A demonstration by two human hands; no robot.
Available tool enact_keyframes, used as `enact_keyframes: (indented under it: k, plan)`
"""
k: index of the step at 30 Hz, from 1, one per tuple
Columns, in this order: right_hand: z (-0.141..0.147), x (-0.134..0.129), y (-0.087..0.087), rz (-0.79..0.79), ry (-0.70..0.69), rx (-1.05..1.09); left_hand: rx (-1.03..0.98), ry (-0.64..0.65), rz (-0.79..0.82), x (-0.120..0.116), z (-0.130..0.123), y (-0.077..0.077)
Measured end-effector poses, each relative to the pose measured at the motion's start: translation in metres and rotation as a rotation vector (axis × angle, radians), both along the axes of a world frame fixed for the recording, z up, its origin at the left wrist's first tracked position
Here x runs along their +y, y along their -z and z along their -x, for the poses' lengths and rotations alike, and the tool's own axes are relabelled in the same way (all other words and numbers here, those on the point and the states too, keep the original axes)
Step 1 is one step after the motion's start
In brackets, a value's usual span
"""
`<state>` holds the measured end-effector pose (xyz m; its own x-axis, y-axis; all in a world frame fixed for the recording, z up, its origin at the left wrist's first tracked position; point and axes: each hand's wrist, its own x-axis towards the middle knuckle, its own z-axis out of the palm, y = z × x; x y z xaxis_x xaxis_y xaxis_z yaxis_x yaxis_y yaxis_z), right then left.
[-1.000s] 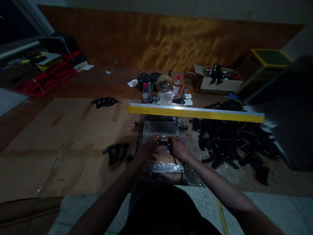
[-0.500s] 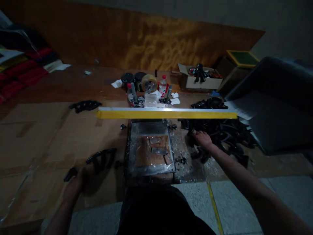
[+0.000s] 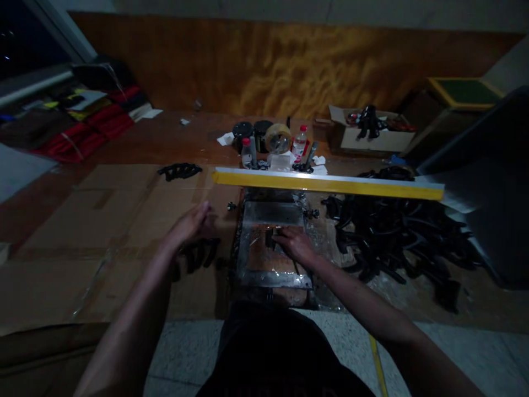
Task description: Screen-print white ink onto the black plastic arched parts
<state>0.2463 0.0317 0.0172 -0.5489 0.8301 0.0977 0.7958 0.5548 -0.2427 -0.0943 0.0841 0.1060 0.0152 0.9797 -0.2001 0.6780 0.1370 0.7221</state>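
My right hand (image 3: pixel 295 245) is over the flat plate (image 3: pixel 276 212) in the middle, its fingers closed on a small black plastic piece (image 3: pixel 269 239). The hand covers part of that piece. My left hand (image 3: pixel 192 223) is raised over the cardboard, left of the plate, with nothing visible in it. Its fingers are blurred by motion. Just below it lies a row of black curved plastic pieces (image 3: pixel 200 255), partly hidden by the forearm. Another group of black pieces (image 3: pixel 179 171) rests farther back on the cardboard.
A yellow-edged bar (image 3: pixel 330 184) spans above the plate's far end. A heap of black pieces (image 3: pixel 397 237) lies to the right, beside a large dark bin (image 3: pixel 487 193). Bottles (image 3: pixel 300 144), a tape roll (image 3: pixel 278 139) and an open carton (image 3: pixel 367 142) stand behind.
My right hand has moved left from the heap onto the plate with a black piece. My left hand has left the near-left black pieces, rising forward and right. The view has shifted left.
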Motion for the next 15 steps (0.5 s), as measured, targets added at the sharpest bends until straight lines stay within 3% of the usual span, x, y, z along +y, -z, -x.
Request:
enact_keyframes:
  k: [2, 4, 7, 10, 13, 15]
  plan:
    - [0.009, -0.003, 0.0, 0.019, -0.009, -0.061, -0.336, -0.032, -0.14, 0.009, -0.05, -0.029]
    - [0.01, -0.009, -0.002, 0.033, 0.008, -0.11, -0.532, 0.0, -0.162, 0.008, -0.088, -0.048]
    - [-0.008, -0.015, -0.007, 0.015, 0.065, -0.076, -0.649, 0.026, -0.174, -0.01, -0.11, -0.054]
    - [-0.053, -0.011, -0.015, -0.027, 0.311, 0.104, -0.588, 0.042, -0.198, -0.039, -0.1, -0.033]
    - [-0.101, 0.009, -0.027, -0.074, 0.545, 0.187, -0.41, 0.047, -0.118, -0.069, -0.085, 0.007]
    - [-0.11, 0.028, -0.039, -0.147, 0.602, 0.188, -0.363, 0.004, -0.005, -0.084, -0.083, 0.038]
